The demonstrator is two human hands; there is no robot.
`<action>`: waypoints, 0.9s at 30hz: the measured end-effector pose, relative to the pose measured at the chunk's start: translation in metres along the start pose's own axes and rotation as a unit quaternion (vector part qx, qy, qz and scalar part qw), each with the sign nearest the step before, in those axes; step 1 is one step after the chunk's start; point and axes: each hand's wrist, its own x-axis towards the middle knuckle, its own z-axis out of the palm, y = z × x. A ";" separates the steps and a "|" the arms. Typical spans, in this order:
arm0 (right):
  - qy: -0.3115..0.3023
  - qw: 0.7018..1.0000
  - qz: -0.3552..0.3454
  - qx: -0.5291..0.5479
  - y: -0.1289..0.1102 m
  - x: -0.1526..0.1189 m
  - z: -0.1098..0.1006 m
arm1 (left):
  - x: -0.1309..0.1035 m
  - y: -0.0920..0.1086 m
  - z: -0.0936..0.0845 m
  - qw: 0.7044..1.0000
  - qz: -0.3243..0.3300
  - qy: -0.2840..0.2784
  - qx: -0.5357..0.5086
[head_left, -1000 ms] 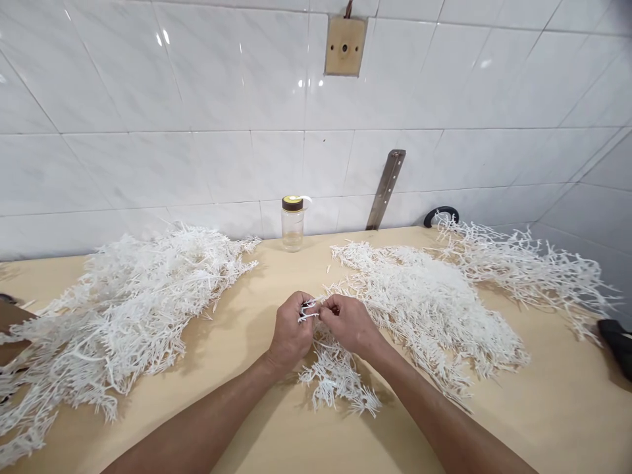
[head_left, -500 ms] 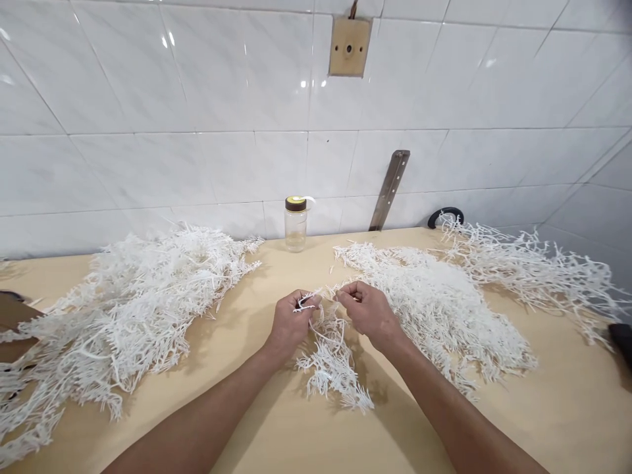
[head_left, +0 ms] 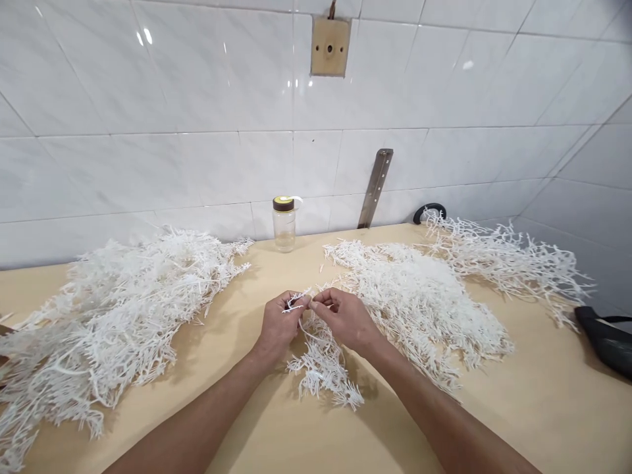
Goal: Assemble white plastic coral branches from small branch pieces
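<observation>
My left hand point(head_left: 279, 322) is closed round a white branching plastic sprig point(head_left: 296, 301), whose thin tips stick out past the fingers. Close against it, my right hand point(head_left: 345, 317) pinches with thumb and forefinger at the end of the same sprig; the exact contact is too small to make out. Beneath both hands a small cluster of white plastic sprigs point(head_left: 326, 368) rests on the table point(head_left: 276, 428). A large heap of similar sprigs point(head_left: 133, 303) spreads to the left, and another heap point(head_left: 415, 296) lies just right of my right hand.
A clear bottle point(head_left: 284, 227) with a dark and yellow lid stands by the tiled wall. A metal strip point(head_left: 375, 189) leans there. Longer white branches point(head_left: 508, 260) lie at the far right, near a black curved object point(head_left: 429, 212) and another black object point(head_left: 605, 339).
My right hand has moved left, closing the gap to my left hand. The whole view has turned a little to the right, bringing more of the black object at the right edge into sight.
</observation>
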 end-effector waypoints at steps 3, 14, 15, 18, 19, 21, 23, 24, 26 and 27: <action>-0.012 1.000 -0.001 0.006 0.004 0.000 0.004 | 0.001 -0.002 0.000 1.000 0.004 -0.003 0.003; 0.016 0.993 -0.040 -0.106 0.003 -0.004 0.004 | -0.001 0.001 0.000 0.999 -0.008 -0.001 0.031; 0.021 0.992 -0.044 -0.116 0.002 -0.004 0.005 | -0.001 0.001 0.000 0.999 -0.003 0.003 0.034; 0.032 0.991 -0.045 -0.122 0.001 -0.004 0.004 | -0.002 0.002 0.000 0.999 0.010 0.004 0.044; 0.031 0.992 -0.040 -0.117 0.000 -0.004 0.004 | -0.002 0.002 0.001 0.999 0.014 0.004 0.047; 0.023 0.993 -0.035 -0.109 -0.001 -0.004 0.003 | -0.002 0.002 0.001 0.999 0.017 0.006 0.049; 0.010 0.993 -0.038 -0.110 -0.003 -0.005 0.002 | -0.002 0.001 0.001 0.999 0.018 0.008 0.048; 0.007 0.993 -0.042 -0.112 -0.003 -0.005 0.002 | -0.002 0.001 0.001 0.999 0.017 0.009 0.047; 0.009 0.992 -0.049 -0.120 -0.003 -0.005 0.002 | -0.002 0.000 0.001 0.999 0.018 0.008 0.044; 0.011 0.991 -0.050 -0.127 -0.003 -0.005 0.003 | -0.002 0.000 0.001 0.999 0.019 0.009 0.044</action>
